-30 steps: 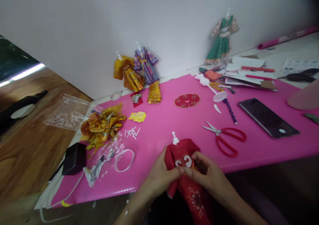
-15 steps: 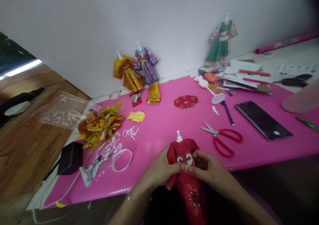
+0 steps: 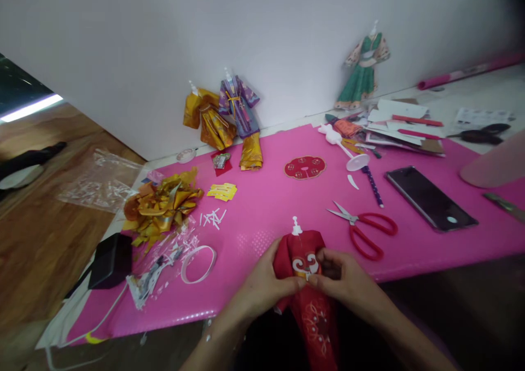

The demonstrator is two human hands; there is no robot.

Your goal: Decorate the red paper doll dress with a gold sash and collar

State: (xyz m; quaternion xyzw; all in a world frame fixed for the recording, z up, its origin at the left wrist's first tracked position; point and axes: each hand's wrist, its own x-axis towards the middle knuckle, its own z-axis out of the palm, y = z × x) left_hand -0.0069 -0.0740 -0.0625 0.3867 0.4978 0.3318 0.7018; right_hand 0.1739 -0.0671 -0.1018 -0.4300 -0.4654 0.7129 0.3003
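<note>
A red doll dress with white curled trim at the waist is held at the table's front edge, a white peg sticking up from its neck. My left hand grips its left side, thumb on the waist. From the right, my right hand pinches the waist by the white trim, its thumb close to the left thumb. Red-handled scissors lie open to the right. Farther back is a flat red scalloped piece. Gold scraps are heaped at the left.
Gold and purple outfits lean on the wall, a green dress farther right. A phone, white stand and paper pile lie right. A tape ring and black box are at left.
The view has shifted slightly. My thumbs have parted a little at the waist, and more of the white trim shows. Both hands still hold the red dress.
</note>
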